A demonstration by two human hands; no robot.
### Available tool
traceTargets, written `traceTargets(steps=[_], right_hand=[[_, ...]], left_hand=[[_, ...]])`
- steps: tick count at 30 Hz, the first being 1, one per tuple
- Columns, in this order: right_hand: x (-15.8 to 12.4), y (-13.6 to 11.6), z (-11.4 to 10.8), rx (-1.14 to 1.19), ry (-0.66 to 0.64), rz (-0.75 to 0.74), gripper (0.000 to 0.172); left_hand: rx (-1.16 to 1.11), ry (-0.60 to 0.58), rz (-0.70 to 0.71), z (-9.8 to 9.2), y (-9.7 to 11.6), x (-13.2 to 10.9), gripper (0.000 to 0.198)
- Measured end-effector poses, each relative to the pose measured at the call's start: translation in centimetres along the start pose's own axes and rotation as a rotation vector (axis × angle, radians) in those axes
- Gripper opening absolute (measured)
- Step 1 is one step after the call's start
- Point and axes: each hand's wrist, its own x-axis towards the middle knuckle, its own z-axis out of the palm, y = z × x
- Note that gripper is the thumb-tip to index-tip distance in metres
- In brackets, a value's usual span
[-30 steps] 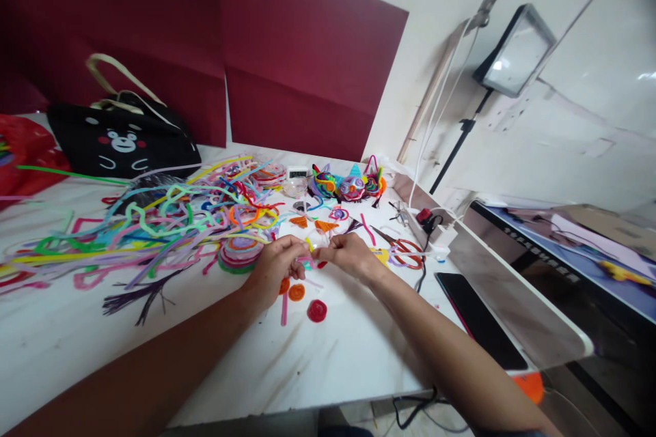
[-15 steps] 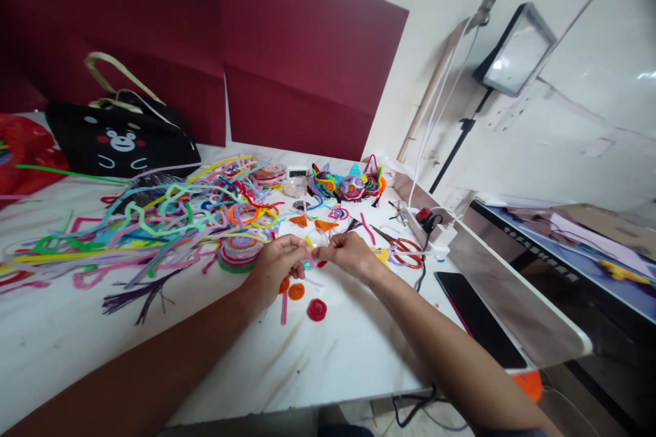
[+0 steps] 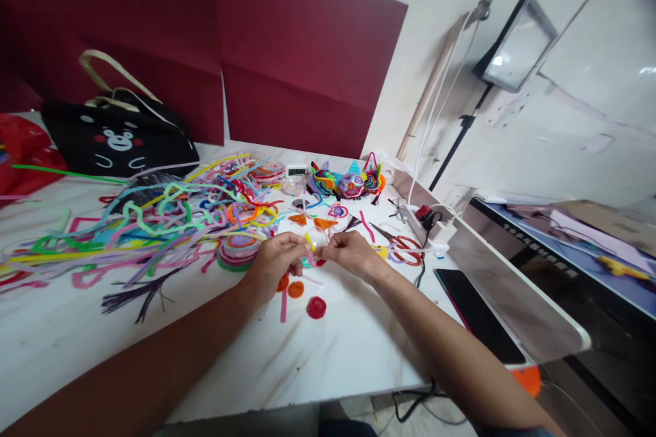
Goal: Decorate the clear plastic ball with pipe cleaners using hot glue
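Observation:
My left hand (image 3: 277, 263) is closed in a pinch on a short yellow pipe cleaner (image 3: 309, 240), held just above the white table. Close beside it, my right hand (image 3: 351, 254) pinches at the near end of the same piece; its fingertips partly hide what they grip. Below the hands lie an orange coil (image 3: 296, 289), a red coil (image 3: 316, 308) and a pink strip (image 3: 283, 306). Two orange triangular pieces (image 3: 324, 224) rest just beyond my fingers. A round coiled piece in pink, orange and green (image 3: 238, 252) sits left of my left hand.
A tangled heap of pipe cleaners (image 3: 169, 212) spreads over the left side. Orange-handled scissors (image 3: 407, 250), a phone (image 3: 479, 314) and a power strip (image 3: 439, 235) lie on the right. Colourful coiled figures (image 3: 351, 184) and a black bag (image 3: 120, 140) stand at the back.
Both hands stay nearly in place, fingertips close together. A little more of the yellow pipe cleaner shows between them. The view has shifted slightly.

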Motion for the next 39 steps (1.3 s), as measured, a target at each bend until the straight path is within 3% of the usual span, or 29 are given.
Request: traceTargets(steps=[16, 39], right_hand=[[0.5, 2.3, -0.9, 0.018, -0.027, 0.009, 0.035], [0.8, 1.4, -1.0, -0.069, 0.020, -0.021, 0.030]], left_hand=[[-0.004, 0.015, -0.012, -0.2, 0.0, 0.4, 0.026], [-0.015, 0.004, -0.033, -0.4, 0.1, 0.4, 0.026]])
